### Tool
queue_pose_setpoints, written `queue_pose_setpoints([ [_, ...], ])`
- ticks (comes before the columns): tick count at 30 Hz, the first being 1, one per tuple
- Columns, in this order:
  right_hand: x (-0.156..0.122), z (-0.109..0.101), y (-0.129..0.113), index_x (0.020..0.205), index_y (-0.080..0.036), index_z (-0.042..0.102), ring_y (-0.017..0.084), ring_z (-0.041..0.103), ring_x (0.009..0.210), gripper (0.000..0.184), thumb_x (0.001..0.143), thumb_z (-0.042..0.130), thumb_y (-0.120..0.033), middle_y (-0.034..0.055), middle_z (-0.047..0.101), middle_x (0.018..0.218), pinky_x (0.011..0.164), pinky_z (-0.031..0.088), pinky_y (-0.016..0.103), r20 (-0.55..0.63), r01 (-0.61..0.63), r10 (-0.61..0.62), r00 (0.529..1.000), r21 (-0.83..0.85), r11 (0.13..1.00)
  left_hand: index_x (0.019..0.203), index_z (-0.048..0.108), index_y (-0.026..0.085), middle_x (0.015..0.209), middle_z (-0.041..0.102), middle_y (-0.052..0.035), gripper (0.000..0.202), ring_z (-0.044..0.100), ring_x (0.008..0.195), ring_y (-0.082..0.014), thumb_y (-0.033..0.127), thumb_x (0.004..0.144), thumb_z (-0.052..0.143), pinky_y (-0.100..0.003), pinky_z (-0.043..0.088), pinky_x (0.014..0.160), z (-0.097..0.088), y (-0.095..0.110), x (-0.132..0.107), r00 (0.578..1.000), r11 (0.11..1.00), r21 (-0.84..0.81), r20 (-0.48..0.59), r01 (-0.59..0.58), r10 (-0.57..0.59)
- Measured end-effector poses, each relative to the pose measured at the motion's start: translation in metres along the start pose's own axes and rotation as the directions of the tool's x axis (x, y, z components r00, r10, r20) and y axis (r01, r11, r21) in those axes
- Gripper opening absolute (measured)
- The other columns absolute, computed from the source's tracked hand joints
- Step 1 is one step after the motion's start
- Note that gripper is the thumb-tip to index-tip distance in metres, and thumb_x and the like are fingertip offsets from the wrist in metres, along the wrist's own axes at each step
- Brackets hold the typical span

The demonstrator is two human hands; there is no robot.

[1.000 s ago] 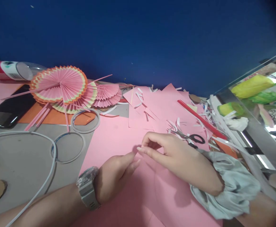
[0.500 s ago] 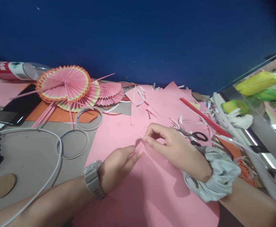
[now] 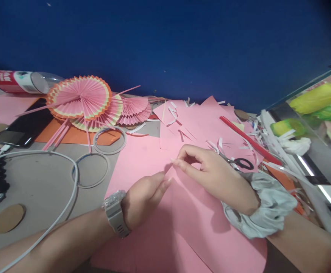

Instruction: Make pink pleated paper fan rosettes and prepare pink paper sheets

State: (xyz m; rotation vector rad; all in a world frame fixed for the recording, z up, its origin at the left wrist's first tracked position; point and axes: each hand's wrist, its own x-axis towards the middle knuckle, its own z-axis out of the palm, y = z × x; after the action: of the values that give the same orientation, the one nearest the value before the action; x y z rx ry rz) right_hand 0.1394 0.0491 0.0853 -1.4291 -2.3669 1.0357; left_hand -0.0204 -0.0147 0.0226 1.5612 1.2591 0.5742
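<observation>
A large pink paper sheet lies on the table in front of me. My left hand, with a clear watch on its wrist, rests on the sheet, fingers together and pressing the paper near a raised fold. My right hand, a grey scrunchie on its wrist, pinches that same fold of pink paper between thumb and fingertips, just right of the left fingertips. Both hands touch the sheet at its middle.
Black-handled scissors and a red stick lie right of my right hand among paper scraps. Pink pleated paper fans sit at the back left, with wire rings, a white cable, a phone, a bottle.
Both hands stay pinching and pressing the pink fold; the view has shifted so the hands and table items sit slightly further right and higher.
</observation>
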Motion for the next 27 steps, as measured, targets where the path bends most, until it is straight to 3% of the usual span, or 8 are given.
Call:
queue_pose_setpoints([
  [6,0.002,-0.001,0.000,0.074,-0.022,0.048,0.009,0.049,0.065,0.017,0.088,0.044,-0.031,-0.0064,0.054,0.069,0.057,0.036,0.022,0.006,0.010,-0.010,1.000,-0.049,0.999,0.076,0.043,0.020,0.072,0.048,0.0026,0.034,0.043,0.066,-0.0130,0.039,0.095,0.022,-0.028,0.035,0.065,0.000,-0.002,0.002,1.000,1.000,-0.010,0.014,-0.015,0.015],
  [14,0.006,-0.008,-0.001,0.076,-0.024,0.051,0.011,0.048,0.063,0.019,0.087,0.044,-0.037,-0.0058,0.056,0.068,0.057,0.033,0.025,0.063,0.020,-0.012,0.998,-0.143,0.990,0.067,0.033,0.020,0.062,0.036,0.0045,0.034,0.034,0.058,-0.0113,0.039,0.094,0.023,-0.027,0.031,0.057,0.001,-0.003,0.001,1.000,1.000,-0.021,0.014,-0.019,0.019],
  [22,0.006,-0.024,0.006,0.068,-0.021,0.049,0.010,0.044,0.058,0.029,0.085,0.043,-0.044,-0.0043,0.051,0.064,0.053,0.030,0.026,0.291,-0.015,0.058,0.955,-0.147,0.989,0.067,0.031,0.021,0.061,0.035,0.0049,0.036,0.033,0.056,-0.0121,0.042,0.093,0.022,-0.028,0.030,0.055,0.000,-0.001,0.001,1.000,1.000,-0.010,-0.009,-0.002,0.002],
  [27,-0.003,-0.022,0.006,0.063,-0.020,0.039,0.009,0.038,0.053,0.033,0.084,0.043,-0.046,-0.0059,0.044,0.059,0.050,0.028,0.025,0.250,-0.093,0.147,0.957,-0.216,0.972,0.067,0.031,0.021,0.063,0.035,0.0042,0.035,0.035,0.058,-0.0125,0.042,0.093,0.023,-0.029,0.030,0.057,0.002,-0.005,0.000,1.000,0.999,0.033,0.012,0.015,-0.015],
])
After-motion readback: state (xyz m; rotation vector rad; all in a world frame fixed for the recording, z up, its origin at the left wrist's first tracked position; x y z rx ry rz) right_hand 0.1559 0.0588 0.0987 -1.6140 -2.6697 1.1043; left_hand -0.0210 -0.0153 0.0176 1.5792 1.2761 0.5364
